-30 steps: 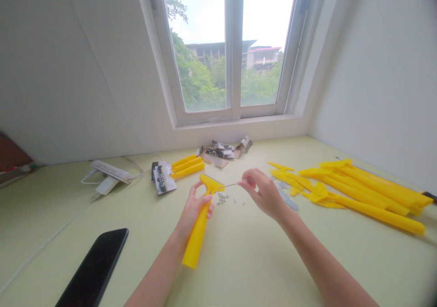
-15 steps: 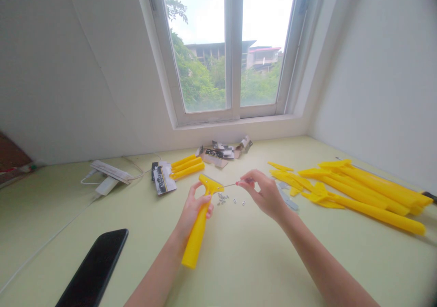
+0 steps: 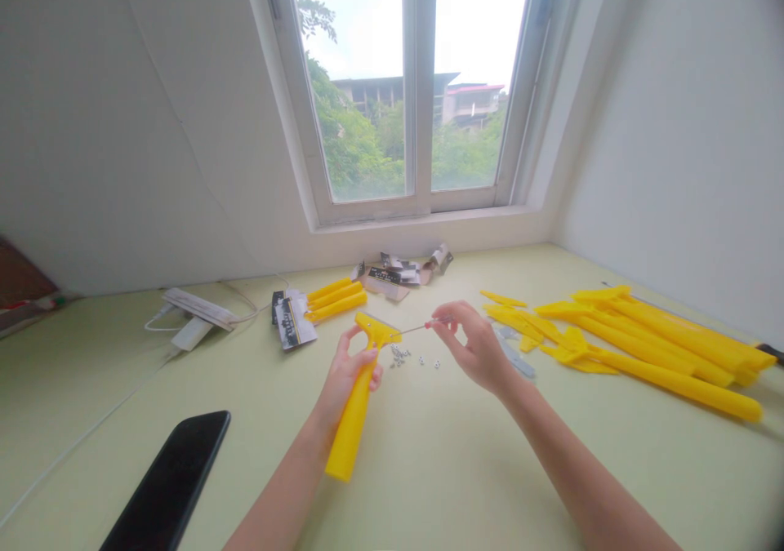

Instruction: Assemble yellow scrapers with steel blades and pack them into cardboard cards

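Note:
My left hand is closed around a yellow scraper with a T-shaped head, its thick handle angled down towards me. A thin metal strip runs along the head's far edge. Between the fingers of my right hand is a small screwdriver with a red and clear handle. Its thin shaft points left, and the tip meets the right end of the scraper head, where a fastener appears to sit. Several small screws and nuts lie on the table just right of the scraper.
At right lie several yellow scraper parts beside grey blades. Packaged yellow handles and torn card packaging sit at the back. A power strip with cables is at left, and a black phone lies front left.
My right hand has shifted very slightly, with its fingers repositioned on the screwdriver handle. The scraper is almost still in my left hand.

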The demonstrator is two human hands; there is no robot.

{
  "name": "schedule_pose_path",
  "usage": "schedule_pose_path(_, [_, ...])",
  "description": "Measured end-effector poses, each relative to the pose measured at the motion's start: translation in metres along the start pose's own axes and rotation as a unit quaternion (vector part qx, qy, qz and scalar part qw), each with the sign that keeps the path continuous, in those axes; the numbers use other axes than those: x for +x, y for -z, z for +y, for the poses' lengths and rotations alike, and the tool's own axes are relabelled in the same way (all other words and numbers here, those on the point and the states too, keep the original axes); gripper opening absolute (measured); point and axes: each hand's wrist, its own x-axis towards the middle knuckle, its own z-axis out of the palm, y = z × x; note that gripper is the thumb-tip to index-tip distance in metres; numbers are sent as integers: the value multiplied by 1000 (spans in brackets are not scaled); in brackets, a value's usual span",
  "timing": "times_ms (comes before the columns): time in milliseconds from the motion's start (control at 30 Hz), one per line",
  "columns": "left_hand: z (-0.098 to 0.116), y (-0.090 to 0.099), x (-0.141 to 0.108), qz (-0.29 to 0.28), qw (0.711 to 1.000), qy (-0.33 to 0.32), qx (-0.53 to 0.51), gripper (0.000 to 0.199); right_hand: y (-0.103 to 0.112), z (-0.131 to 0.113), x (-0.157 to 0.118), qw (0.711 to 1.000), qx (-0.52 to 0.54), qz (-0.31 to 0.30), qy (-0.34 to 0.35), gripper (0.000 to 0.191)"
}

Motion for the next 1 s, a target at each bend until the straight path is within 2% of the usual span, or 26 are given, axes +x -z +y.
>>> schedule_pose_path(233, [1, 0, -1, -12, 1000, -2, 3, 52, 0, 0, 1, 1000, -8, 18, 1, 14])
schedule_pose_path(1000, [-4, 0, 4, 27, 1000, 9, 9, 62, 0, 1, 0, 999, -47, 26, -10, 22])
